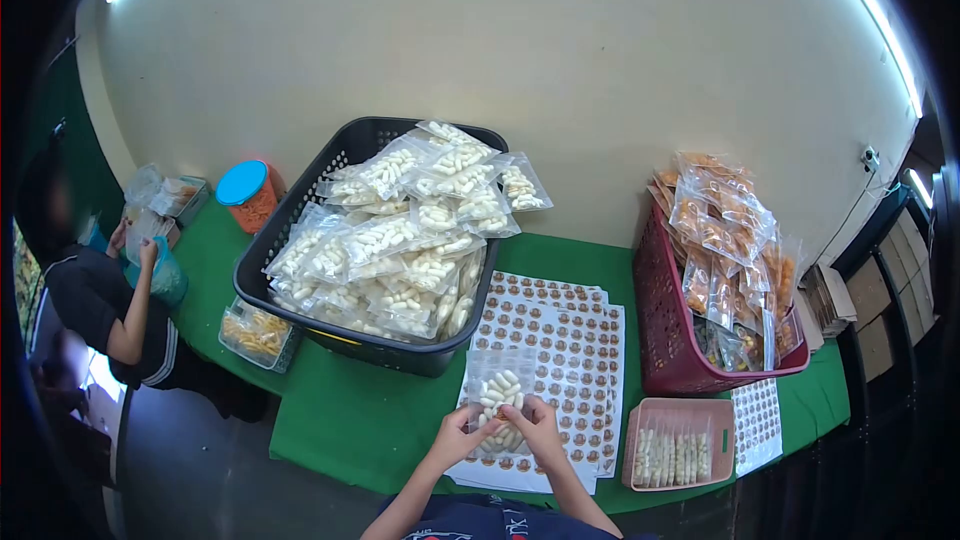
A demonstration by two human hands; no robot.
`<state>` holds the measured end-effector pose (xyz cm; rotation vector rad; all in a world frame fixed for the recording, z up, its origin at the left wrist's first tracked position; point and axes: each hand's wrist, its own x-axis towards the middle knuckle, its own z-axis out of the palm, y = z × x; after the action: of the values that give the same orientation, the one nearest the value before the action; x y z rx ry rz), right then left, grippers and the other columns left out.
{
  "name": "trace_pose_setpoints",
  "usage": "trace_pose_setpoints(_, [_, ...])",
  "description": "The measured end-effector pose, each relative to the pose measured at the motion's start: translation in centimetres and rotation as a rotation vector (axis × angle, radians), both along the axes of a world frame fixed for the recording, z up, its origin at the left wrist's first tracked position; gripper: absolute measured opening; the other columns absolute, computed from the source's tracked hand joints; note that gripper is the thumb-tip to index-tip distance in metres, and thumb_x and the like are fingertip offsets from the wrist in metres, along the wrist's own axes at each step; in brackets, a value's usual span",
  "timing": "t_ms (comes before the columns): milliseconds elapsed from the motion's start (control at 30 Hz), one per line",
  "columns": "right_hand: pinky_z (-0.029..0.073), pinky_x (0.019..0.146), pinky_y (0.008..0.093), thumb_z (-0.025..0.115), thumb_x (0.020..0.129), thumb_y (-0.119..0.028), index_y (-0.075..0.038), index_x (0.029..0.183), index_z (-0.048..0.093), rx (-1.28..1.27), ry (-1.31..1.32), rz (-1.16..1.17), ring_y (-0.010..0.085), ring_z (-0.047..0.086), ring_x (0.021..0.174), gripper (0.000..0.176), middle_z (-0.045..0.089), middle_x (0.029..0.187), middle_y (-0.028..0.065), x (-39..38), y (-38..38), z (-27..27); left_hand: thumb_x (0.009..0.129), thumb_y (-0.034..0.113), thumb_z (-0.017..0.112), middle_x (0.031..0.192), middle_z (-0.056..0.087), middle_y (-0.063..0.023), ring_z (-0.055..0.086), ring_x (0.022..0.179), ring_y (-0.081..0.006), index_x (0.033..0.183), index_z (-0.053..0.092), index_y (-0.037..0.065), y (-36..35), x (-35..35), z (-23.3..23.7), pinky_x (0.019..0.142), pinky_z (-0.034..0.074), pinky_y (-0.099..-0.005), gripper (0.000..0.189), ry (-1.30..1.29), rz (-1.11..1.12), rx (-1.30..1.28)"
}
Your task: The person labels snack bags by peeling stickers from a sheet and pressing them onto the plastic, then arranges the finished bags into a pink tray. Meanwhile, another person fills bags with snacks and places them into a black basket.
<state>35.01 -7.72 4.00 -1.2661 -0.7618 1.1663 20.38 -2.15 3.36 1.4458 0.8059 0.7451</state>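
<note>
A clear plastic bag of white, finger-shaped snack pieces (500,390) is held up over the sticker sheets (570,360). My left hand (460,437) grips its left side, and my right hand (540,432) grips the right side. Both thumbs meet on the front of the bag, by a small brownish round mark that looks like a sticker. The sheets beneath carry rows of round brown stickers, and the bag and hands cover part of them.
A black basket (420,352) heaped with similar bags stands behind my left hand. To the right are a maroon basket (660,340) of orange snack bags and a small pink basket (725,475) with upright bags. At far left, a person (95,290) handles a plastic bag beside a blue-lidded tub (243,183).
</note>
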Motion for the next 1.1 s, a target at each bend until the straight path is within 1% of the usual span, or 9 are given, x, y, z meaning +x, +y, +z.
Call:
trace_pose_setpoints(167, [0.044, 0.072, 0.0225, 0.061, 0.081, -0.014, 0.003, 0.097, 0.056, -0.015, 0.076, -0.063, 0.0091, 0.056, 0.081, 0.024, 0.061, 0.091, 0.0062, -1.0, -0.2, -0.5, 0.085, 0.017, 0.055, 0.085, 0.062, -0.0035, 0.055, 0.076, -0.0063, 0.094, 0.059, -0.003, 0.4, 0.4, -2.8, 0.065, 0.045, -0.0208, 0.022, -0.096, 0.035, -0.092])
trace_pose_setpoints(333, [0.044, 0.074, 0.0231, 0.062, 0.08, -0.014, 0.002, 0.098, 0.055, -0.046, 0.04, 0.096, 0.0092, 0.055, 0.083, 0.025, 0.06, 0.094, 0.0057, -1.0, -0.2, -0.1, 0.085, 0.017, 0.055, 0.085, 0.061, -0.0044, 0.055, 0.077, -0.0066, 0.093, 0.059, -0.003, 0.6, -0.4, -3.8, 0.067, 0.045, -0.0211, 0.022, -0.119, 0.092, -0.127])
trace_pose_setpoints(433, [0.044, 0.075, 0.0235, 0.065, 0.078, -0.013, 0.001, 0.098, 0.055, -0.039, 0.072, 0.147, 0.0091, 0.055, 0.085, 0.027, 0.06, 0.094, 0.005, -1.9, 0.1, -0.2, 0.086, 0.016, 0.055, 0.088, 0.061, -0.005, 0.055, 0.08, -0.0065, 0.095, 0.058, -0.003, 0.8, -1.6, -2.6, 0.069, 0.045, -0.0214, 0.022, -0.051, 0.101, -0.143])
trace_pose_setpoints(533, [0.045, 0.075, 0.0239, 0.067, 0.075, -0.012, 0.001, 0.1, 0.054, -0.035, 0.109, 0.207, 0.0093, 0.055, 0.086, 0.031, 0.059, 0.094, 0.0043, -2.4, 0.3, -1.0, 0.085, 0.015, 0.055, 0.091, 0.061, -0.0057, 0.055, 0.081, -0.0075, 0.097, 0.058, -0.003, 0.7, -1.9, -1.4, 0.07, 0.045, -0.0217, 0.022, -0.232, 0.212, -0.106])
trace_pose_setpoints(633, [0.045, 0.073, 0.0239, 0.068, 0.074, -0.012, 0.001, 0.102, 0.053, -0.084, -0.008, 0.309, 0.0096, 0.055, 0.084, 0.034, 0.059, 0.093, 0.0036, -2.8, -0.2, -1.1, 0.083, 0.016, 0.058, 0.092, 0.06, -0.0053, 0.055, 0.081, -0.0085, 0.105, 0.053, -0.001, 1.7, -3.3, -0.3, 0.072, 0.044, -0.0219, 0.028, -0.362, 0.232, -0.313])
trace_pose_setpoints(767, [0.043, 0.073, 0.0239, 0.069, 0.073, -0.01, 0.001, 0.101, 0.054, -0.153, -0.029, 0.349, 0.0099, 0.054, 0.082, 0.034, 0.059, 0.092, 0.0032, -3.0, -0.7, -1.3, 0.082, 0.015, 0.059, 0.091, 0.06, -0.0061, 0.056, 0.077, -0.0086, 0.094, 0.058, -0.001, 2.4, -4.2, 1.1, 0.068, 0.045, -0.022, 0.019, -0.267, 0.247, -0.227])
trace_pose_setpoints(867, [0.041, 0.076, 0.0238, 0.069, 0.073, -0.016, -0.001, 0.099, 0.056, 0.097, -0.227, 0.147, 0.0104, 0.053, 0.084, 0.032, 0.058, 0.091, 0.0045, -2.6, -0.1, -0.7, 0.081, 0.012, 0.06, 0.082, 0.059, -0.0037, 0.055, 0.074, -0.008, 0.085, 0.061, -0.001, 2.1, -3.6, 0.9, 0.066, 0.043, -0.0204, 0.014, -0.259, 0.229, -0.114])
trace_pose_setpoints(933, [0.04, 0.075, 0.0237, 0.068, 0.073, -0.014, -0.001, 0.096, 0.058, 0.153, -0.205, 0.101, 0.0103, 0.052, 0.083, 0.029, 0.057, 0.09, 0.0041, -2.2, 0.7, -0.7, 0.079, 0.01, 0.061, 0.076, 0.057, -0.003, 0.054, 0.073, -0.0084, 0.081, 0.062, -0.002, 1.6, -2.9, 1.5, 0.065, 0.041, -0.0205, 0.012, -0.241, 0.208, -0.037])
trace_pose_setpoints(1100, [0.04, 0.075, 0.024, 0.064, 0.075, -0.007, 0.0, 0.089, 0.06, 0.209, -0.061, 0.087, 0.0103, 0.052, 0.082, 0.017, 0.057, 0.086, 0.0037, -2.6, 1.7, 2.2, 0.076, 0.007, 0.063, 0.078, 0.059, -0.0066, 0.055, 0.074, -0.0108, 0.082, 0.062, -0.003, 1.3, -2.2, 2.3, 0.068, 0.042, -0.0232, 0.011, -0.137, 0.17, 0.119])
